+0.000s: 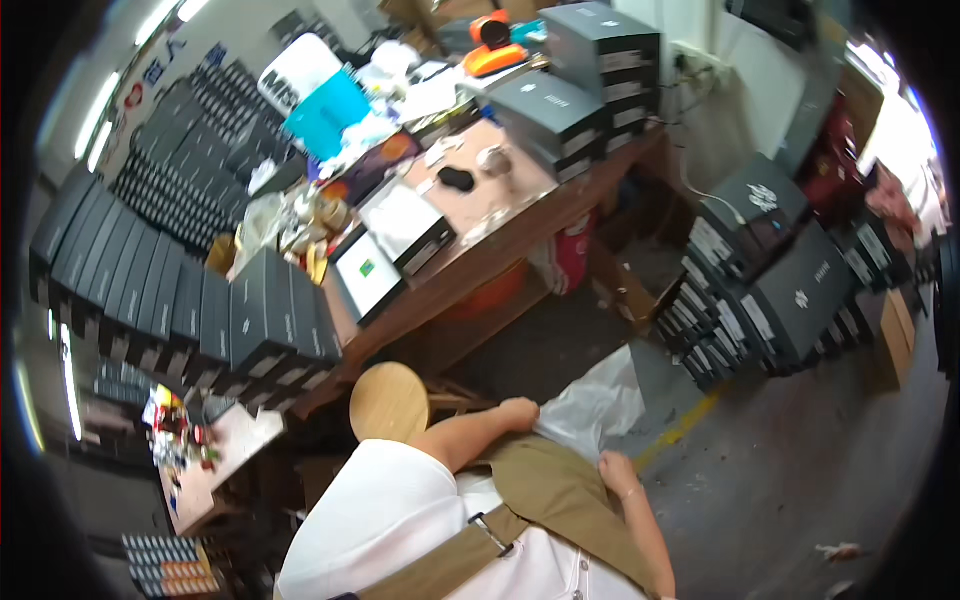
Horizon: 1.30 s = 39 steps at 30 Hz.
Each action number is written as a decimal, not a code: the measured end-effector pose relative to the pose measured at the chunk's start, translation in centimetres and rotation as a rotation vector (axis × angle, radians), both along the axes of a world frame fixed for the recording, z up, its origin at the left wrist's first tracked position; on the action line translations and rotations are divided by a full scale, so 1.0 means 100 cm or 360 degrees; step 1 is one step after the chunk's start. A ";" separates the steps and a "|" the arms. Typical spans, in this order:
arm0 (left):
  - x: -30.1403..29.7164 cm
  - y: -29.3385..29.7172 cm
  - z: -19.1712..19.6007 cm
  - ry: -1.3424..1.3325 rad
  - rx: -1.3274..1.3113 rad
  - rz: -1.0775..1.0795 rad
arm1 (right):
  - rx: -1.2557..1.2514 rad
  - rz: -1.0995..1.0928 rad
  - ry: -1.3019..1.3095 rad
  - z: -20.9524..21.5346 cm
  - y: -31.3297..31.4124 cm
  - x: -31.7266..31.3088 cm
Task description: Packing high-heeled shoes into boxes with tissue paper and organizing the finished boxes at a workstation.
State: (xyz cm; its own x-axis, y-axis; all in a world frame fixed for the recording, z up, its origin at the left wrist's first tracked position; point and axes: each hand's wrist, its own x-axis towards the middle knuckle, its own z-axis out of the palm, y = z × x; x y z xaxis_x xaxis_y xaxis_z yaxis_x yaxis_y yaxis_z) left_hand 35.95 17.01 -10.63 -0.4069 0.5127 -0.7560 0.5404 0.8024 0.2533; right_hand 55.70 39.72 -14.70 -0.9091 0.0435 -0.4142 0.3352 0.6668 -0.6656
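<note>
A translucent white plastic bag (605, 395) hangs in front of my body, spread between my two hands. My left hand (519, 414) is closed at the bag's left edge, with the arm reaching across from the white sleeve. Lower and to the right, my right hand (617, 472) is closed at the bag's near right edge. The fingers of both hands are small and partly hidden. An olive apron (550, 485) covers my front just below the bag. The bag looks flat and crumpled, and I cannot make out anything inside it.
A cluttered workbench (510, 222) runs ahead, carrying dark boxes (555, 118) and an open box (405, 222). A round wooden stool (390, 402) stands at my left. More boxes (800, 285) are stacked on the floor at right, with others (150, 280) piled at left.
</note>
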 end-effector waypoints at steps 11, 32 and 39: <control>-0.046 -0.082 0.021 -0.0035 0.0983 0.2008 | -0.0516 0.0543 0.0057 0.122 -0.017 -0.169; -0.161 -0.260 0.293 0.2490 0.1843 0.2186 | -0.0083 0.0498 0.1308 0.201 -0.056 -0.647; -0.257 -0.324 0.298 0.2117 0.1625 0.2348 | -0.0196 0.0696 0.0399 0.156 -0.084 -0.728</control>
State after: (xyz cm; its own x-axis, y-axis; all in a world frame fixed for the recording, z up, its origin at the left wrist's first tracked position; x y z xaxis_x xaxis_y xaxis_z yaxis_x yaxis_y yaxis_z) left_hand 10.24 -15.43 19.18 -0.6522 -0.6204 0.4356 0.0278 0.5547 0.8316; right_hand -17.15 31.35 0.94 -0.9035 -0.3979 -0.1593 -0.1370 0.6203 -0.7723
